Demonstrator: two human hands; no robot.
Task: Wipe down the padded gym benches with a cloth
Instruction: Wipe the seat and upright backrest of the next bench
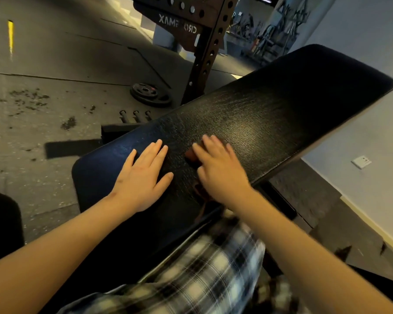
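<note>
Peeking from under my right hand point(220, 168), a reddish-brown cloth point(190, 155) lies on the black, grainy padded bench point(270, 114). Beyond my hands I see grey floor point(55, 64), 1 weight plate point(151, 94) and a rack post point(204, 60). My left hand point(143, 177) lies flat, fingers spread, beside the right, whose extended fingers press the cloth.

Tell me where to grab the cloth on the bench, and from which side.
Pinch the cloth by its exposed reddish edge, from the left: it lies flat on the bench pad, and the right hand covers the rest.
</note>
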